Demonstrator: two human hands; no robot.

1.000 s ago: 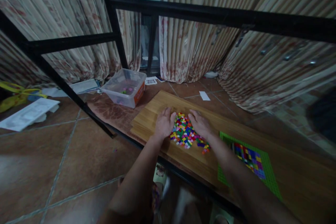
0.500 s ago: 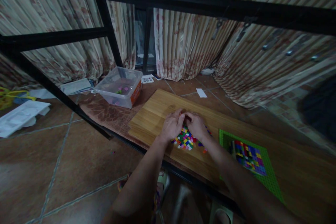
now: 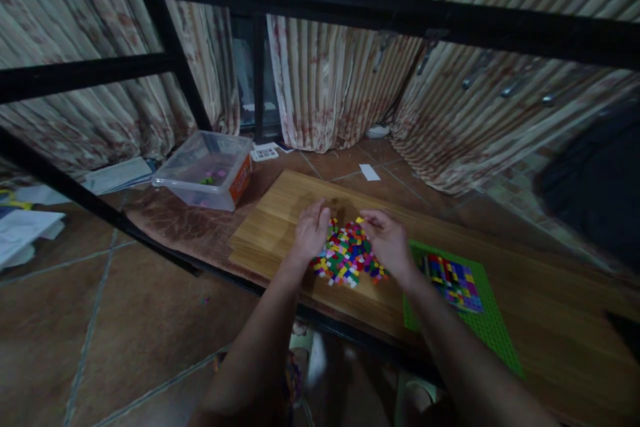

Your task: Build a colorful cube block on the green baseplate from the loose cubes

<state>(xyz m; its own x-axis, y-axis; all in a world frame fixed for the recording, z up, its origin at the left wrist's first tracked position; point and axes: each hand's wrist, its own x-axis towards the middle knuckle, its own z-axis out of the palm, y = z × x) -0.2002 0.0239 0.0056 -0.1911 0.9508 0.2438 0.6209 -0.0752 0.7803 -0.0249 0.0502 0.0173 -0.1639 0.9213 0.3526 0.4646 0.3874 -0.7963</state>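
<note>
Both hands were at the loose pile of small coloured bricks (image 3: 345, 257) on the wooden surface (image 3: 267, 217), one on each side, well apart from each other. The left hand (image 3: 311, 232) was spread loosely along the pile's left edge, with nothing visible in its grasp. The right hand (image 3: 389, 239) had its thumb and fingertips drawn in at a yellow brick (image 3: 359, 219) on the far side; whether it was pinched or only touched, I could not tell. The step in hand looked like gathering or picking through the pile. To the right lay a green baseplate (image 3: 493, 323) bearing a patterned block of bricks (image 3: 457, 283). The next move seemed to call for a precise fingertip grip on one brick, without scattering its neighbours
</note>
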